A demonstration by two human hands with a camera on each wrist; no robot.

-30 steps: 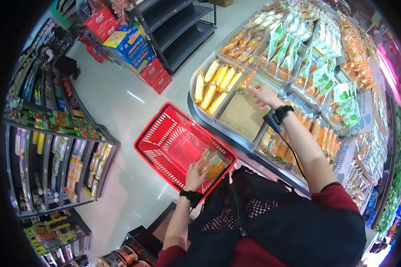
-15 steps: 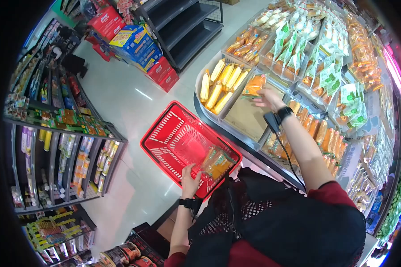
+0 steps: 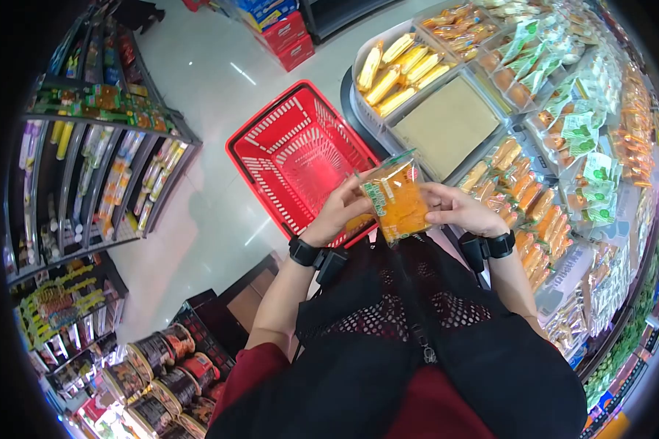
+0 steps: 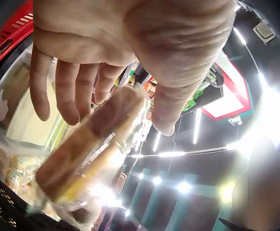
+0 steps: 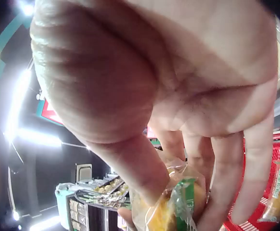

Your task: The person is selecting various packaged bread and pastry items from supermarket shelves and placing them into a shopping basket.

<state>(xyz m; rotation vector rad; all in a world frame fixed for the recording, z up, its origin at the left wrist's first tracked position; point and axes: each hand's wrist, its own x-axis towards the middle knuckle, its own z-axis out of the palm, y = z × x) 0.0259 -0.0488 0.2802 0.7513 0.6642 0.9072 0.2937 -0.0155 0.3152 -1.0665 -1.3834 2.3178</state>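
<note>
A clear plastic package of orange-yellow bread [image 3: 403, 201] with green print is held upright in front of the chest, over the near end of the red basket [image 3: 304, 157]. My right hand [image 3: 465, 208] pinches its right edge, thumb in front and fingers behind. At the left edge my left hand [image 3: 340, 212] grips it between thumb and fingers. In the left wrist view the bread package [image 4: 92, 149] appears edge-on between thumb and fingers. The right wrist view shows the right thumb pressing the wrapper. Another bread package [image 5: 279, 192] lies in the basket, largely hidden in the head view.
A display stand to the right carries a beige-bottomed bin [image 3: 447, 128], yellow-wrapped sticks [image 3: 399, 69] and many bagged breads [image 3: 523, 194]. Shelving [image 3: 102, 175] stands at the left. Stacked round tubs [image 3: 161, 380] are at the lower left, red boxes [image 3: 285, 40] at the back.
The right hand has taken the bread package from the beige-bottomed bin and brought it toward the body. The left hand has risen from the basket to the package's left edge.
</note>
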